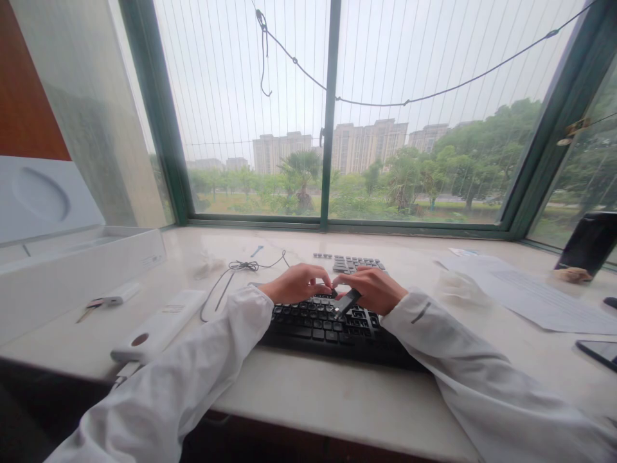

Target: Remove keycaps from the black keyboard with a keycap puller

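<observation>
A black keyboard [315, 321] lies on the windowsill counter, several of its keys gone at the right part, leaving bare sockets. Over its back edge, my left hand [299, 284] is closed, thumb and forefinger pinching a small dark piece that looks like a keycap [333, 293]. My right hand [376, 288] is curled close beside it, fingertips nearly meeting the left ones. In its fingers is a short, flat black tool [348, 303] with a shiny end, slanting down to the left over the keys. Loose keycaps [357, 263] are laid out in rows behind the keyboard.
On the left are a white power bank [161, 325], a small white adapter [121, 294], a coiled cable [243, 265] and a white box [81, 276]. Paper sheets [525, 292], crumpled tissue [463, 287] and a phone [600, 352] lie right. A window stands behind.
</observation>
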`<state>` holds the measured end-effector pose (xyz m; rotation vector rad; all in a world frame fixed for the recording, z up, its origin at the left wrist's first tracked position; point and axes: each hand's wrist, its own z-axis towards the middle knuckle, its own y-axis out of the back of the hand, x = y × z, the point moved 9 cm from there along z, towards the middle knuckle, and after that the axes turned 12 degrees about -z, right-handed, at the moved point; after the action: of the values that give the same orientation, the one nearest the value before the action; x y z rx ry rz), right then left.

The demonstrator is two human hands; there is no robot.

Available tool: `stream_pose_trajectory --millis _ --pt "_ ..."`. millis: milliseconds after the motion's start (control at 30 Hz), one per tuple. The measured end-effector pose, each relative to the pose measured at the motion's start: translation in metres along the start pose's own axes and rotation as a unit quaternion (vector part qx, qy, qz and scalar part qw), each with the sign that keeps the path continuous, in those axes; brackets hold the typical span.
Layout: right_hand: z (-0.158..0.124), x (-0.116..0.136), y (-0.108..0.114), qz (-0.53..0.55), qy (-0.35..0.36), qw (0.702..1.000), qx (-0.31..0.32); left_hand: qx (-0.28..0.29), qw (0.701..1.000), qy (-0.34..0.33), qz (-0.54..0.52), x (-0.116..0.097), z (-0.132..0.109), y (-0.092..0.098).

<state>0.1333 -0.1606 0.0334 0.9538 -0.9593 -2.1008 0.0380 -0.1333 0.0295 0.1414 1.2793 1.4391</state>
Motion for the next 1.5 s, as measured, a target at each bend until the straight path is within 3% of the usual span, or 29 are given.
stream_pose_trajectory --millis 467,633,800,1100,1267,1500 --pt "-0.001 0.001 0.005 -0.007 -0.005 1.0 -0.027 -0.009 1.0 0.023 0.013 0.001 -0.001 0.004" --pt "-0.003 -0.004 0.007 -0.028 -0.043 0.998 -0.048 -0.049 0.998 0.029 -0.033 -0.001 -0.002 0.009" --pt "-0.005 -0.008 0.004 -0.042 -0.075 0.995 -0.059 -0.085 0.987 0.079 -0.113 0.003 -0.003 0.007" --pt "-0.004 -0.008 0.003 -0.017 -0.106 0.991 -0.081 -0.068 0.972 0.08 -0.21 0.007 -0.003 -0.003" --pt "-0.007 -0.016 0.001 -0.024 -0.155 0.985 -0.069 -0.073 0.974 0.076 -0.201 0.003 -0.003 0.002" --pt "-0.001 -0.003 -0.007 -0.002 -0.095 0.995 -0.024 -0.063 0.985 0.074 -0.144 0.007 -0.004 0.0"
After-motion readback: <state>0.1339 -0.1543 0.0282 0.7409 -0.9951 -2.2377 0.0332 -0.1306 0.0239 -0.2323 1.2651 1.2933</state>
